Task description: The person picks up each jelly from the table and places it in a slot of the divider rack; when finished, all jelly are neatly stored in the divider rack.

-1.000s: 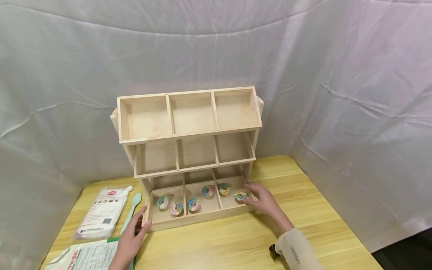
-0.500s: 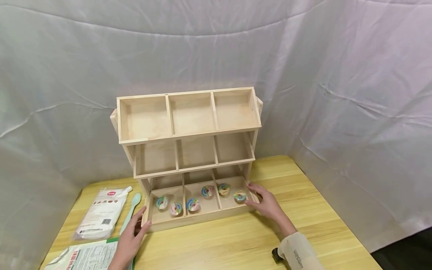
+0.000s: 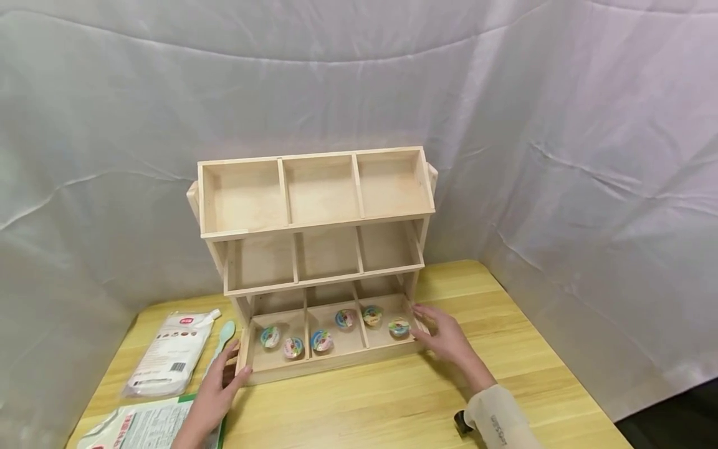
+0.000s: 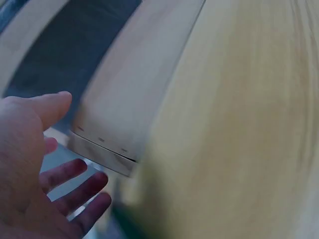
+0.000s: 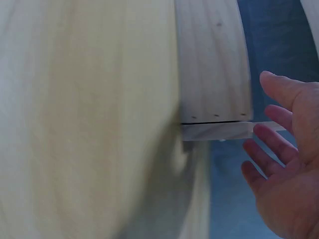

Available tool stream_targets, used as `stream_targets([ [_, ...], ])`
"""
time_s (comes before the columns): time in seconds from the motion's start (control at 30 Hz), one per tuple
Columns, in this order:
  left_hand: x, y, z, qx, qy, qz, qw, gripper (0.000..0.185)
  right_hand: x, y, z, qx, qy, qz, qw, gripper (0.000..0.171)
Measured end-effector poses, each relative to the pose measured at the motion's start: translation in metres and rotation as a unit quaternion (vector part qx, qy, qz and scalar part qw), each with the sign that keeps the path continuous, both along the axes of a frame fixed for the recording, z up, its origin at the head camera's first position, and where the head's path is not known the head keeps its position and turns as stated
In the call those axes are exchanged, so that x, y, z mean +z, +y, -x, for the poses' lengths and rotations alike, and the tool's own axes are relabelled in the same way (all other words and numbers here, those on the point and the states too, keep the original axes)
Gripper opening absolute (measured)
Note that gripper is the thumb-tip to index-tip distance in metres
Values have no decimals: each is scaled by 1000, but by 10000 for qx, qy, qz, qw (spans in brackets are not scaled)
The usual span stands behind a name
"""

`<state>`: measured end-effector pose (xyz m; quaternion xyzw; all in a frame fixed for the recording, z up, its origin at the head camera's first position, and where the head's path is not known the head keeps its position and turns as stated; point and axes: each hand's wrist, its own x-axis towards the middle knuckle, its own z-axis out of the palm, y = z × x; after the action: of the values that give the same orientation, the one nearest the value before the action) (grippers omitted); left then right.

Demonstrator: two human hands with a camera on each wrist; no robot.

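Observation:
A three-tier wooden display rack (image 3: 325, 225) stands on the table, each tier split into three compartments. Small jelly-like cups with printed lids lie in the bottom tier, two per compartment; one lid (image 3: 399, 327) shows at the right and another (image 3: 270, 337) at the left. My left hand (image 3: 210, 399) is at the bottom tier's left end, thumb near its front corner. At the opposite end is my right hand (image 3: 449, 342), beside the rightmost cup. Both wrist views show loosely spread fingers around the tray corners (image 4: 102, 149) (image 5: 219, 130), gripping nothing; whether they touch the wood I cannot tell.
Left of the rack lie a white spouted pouch (image 3: 168, 355) and a pale green spoon (image 3: 224, 337). A green-edged printed packet (image 3: 146, 427) lies in front of them, partly under my left arm. Grey curtains (image 3: 336, 106) hang behind and at both sides of the table (image 3: 336, 411).
My right hand has drawn slightly to the right, away from the rightmost cup. My left hand has shifted a little, its fingers further over the spoon. Rack and cups stay in place.

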<state>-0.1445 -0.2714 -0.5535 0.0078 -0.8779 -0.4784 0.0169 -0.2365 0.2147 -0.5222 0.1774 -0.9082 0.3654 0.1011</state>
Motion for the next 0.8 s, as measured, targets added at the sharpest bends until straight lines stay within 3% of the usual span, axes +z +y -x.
stream_targets([
  [0.1, 20, -3, -4, -86, 436, 857, 9953, 72, 15, 2, 0, -13, 412, -165, 9990, 55],
  [0.2, 42, -10, -10, -50, 1185, 1942, 9738, 72, 33, 3, -1, -38, 988, -343, 9945, 55],
  [0.33, 65, -20, -21, 99, 2236, 3117, 9235, 72, 57, 9, -9, -25, 1916, -720, 9788, 59],
  [0.4, 75, -27, -25, 143, 2678, 3599, 8936, 70, 67, 13, -12, 59, 2402, -960, 9660, 61],
  [0.57, 99, -39, -27, 153, 3521, 4300, 8312, 70, 87, 20, -16, 276, 3425, -1356, 9293, 57],
  [0.67, 108, -40, -28, 84, 3739, 4470, 8126, 69, 95, 23, -16, 368, 3749, -1497, 9142, 55],
  [0.8, 113, -42, -30, 10, 3797, 4625, 8012, 69, 98, 24, -15, 393, 4012, -1855, 8962, 56],
])
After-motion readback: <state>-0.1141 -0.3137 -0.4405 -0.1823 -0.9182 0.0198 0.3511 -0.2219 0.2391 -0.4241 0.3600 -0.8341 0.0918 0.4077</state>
